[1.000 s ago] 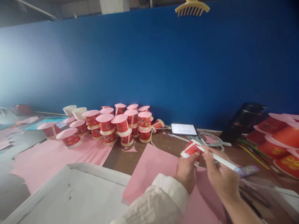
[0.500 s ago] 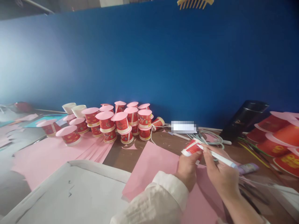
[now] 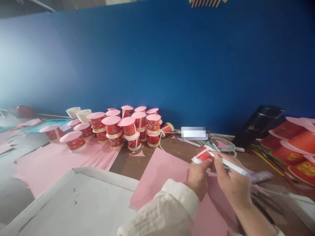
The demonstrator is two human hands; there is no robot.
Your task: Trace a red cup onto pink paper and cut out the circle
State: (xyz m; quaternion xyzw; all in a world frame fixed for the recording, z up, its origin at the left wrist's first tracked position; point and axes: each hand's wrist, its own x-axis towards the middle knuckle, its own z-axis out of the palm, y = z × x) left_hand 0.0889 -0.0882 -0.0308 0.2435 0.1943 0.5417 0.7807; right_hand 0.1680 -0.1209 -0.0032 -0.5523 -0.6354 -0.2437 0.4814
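Note:
My left hand (image 3: 197, 178), in a white sleeve, grips a small red paper cup (image 3: 202, 155) held upside down on a pink paper sheet (image 3: 162, 173). My right hand (image 3: 232, 183) is closed round a white pen (image 3: 232, 167) whose tip touches the cup's side. Both hands sit at the lower right of the head view, over the brown table (image 3: 128, 162).
A pile of red cups capped with pink paper (image 3: 123, 127) stands at centre left beside white cups (image 3: 78, 114). More pink sheets (image 3: 56, 164) lie left. A white tray (image 3: 73, 203) is near me. Cables (image 3: 219, 146), a black cylinder (image 3: 258, 126) and larger red cups (image 3: 292, 144) are right.
Hands, cup and pen stay nearly as they were; the view has drifted slightly upward.

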